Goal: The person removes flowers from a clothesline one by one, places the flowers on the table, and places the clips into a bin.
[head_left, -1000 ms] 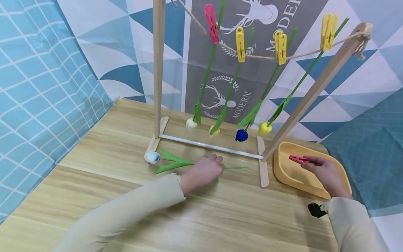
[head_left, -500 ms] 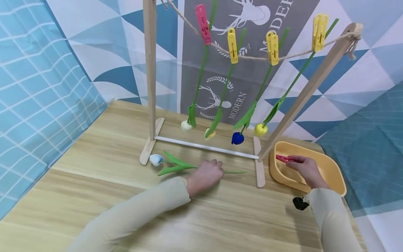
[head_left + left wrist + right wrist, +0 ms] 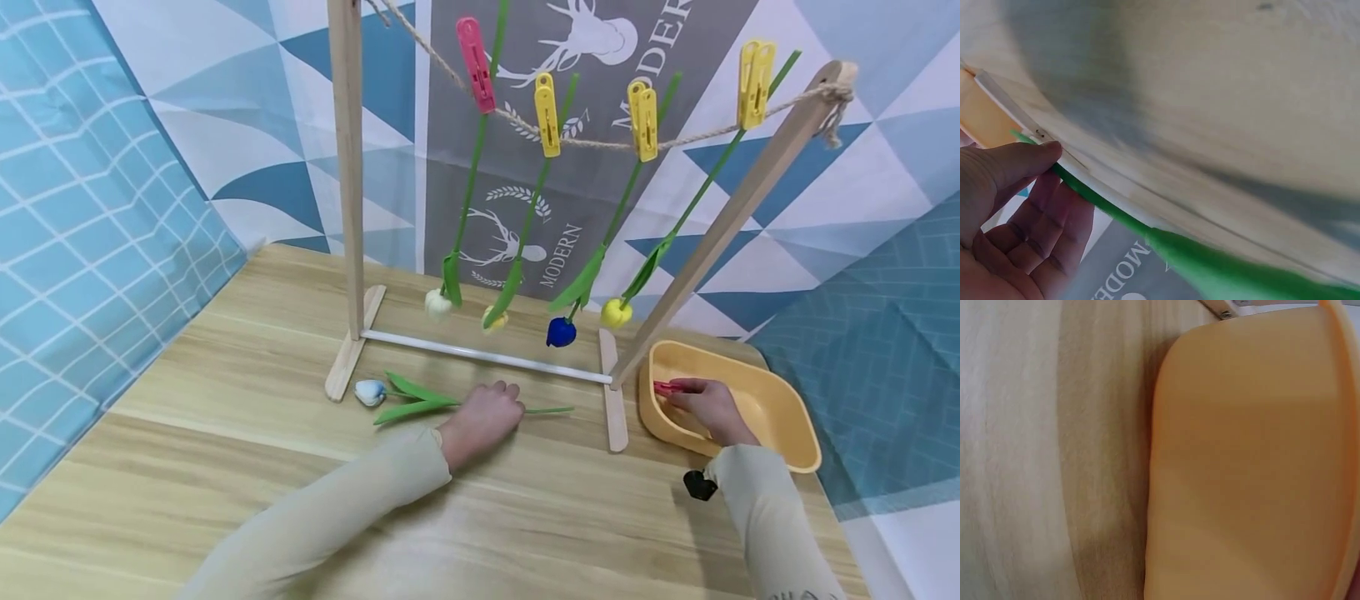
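Note:
A light-blue artificial tulip (image 3: 370, 392) lies on the wooden table, its green leaves and stem pointing right. In the head view my left hand (image 3: 483, 421) holds it mid-stem; the left wrist view shows thumb and fingers (image 3: 1044, 219) pinching the green stem (image 3: 1107, 206). My right hand (image 3: 714, 408) reaches over the orange bin (image 3: 780, 392), pinching a red clothespin (image 3: 666, 388) near the bin's left wall. Only the bin's outer side (image 3: 1247, 456) fills the right wrist view, with a sliver of hand at the lower right; the clothespin is hidden there.
A wooden rack stands behind, with a white crossbar (image 3: 487, 356) and a sagging twine rope (image 3: 592, 143). Several tulips hang upside down from it, clipped by yellow clothespins (image 3: 548, 115) and a pink clothespin (image 3: 476, 65). The rack's right foot (image 3: 615, 412) stands beside the bin.
My right hand has moved left and lower into the bin with the clothespin. The tulip and my left hand have shifted slightly right relative to the rack. The head view has shifted a little.

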The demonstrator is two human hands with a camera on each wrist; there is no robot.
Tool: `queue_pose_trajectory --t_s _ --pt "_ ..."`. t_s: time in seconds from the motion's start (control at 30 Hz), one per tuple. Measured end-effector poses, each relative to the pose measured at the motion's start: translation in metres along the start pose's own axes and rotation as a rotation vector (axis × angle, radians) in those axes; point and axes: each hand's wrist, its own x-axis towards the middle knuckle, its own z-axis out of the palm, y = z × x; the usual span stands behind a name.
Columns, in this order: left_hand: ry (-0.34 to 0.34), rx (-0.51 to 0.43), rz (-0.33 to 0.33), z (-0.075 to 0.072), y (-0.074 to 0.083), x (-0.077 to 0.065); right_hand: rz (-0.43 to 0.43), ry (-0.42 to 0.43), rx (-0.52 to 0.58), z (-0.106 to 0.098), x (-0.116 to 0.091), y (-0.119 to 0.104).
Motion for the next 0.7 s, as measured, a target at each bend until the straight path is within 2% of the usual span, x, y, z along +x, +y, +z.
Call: queue_pose_trajectory --t_s 0.1,0.27,0.47,0.7 --pt "-0.02 -0.028 -0.013 0.003 0.0 0.0 0.011 0.0 -0.024 0.003 0.003 0.002" --pt "-0.017 -0.047 -0.022 0.008 0.001 -0.001 0.012 -0.005 -0.06 0.002 0.007 0.003" --pt "-0.005 -0.045 -0.02 0.013 0.002 -0.002 -0.008 -0.022 -0.174 0.001 0.008 0.0" --pt "-0.037 -0.045 -0.027 0.015 0.002 -0.001 -0.025 -0.049 -0.305 0.002 0.01 -0.004"
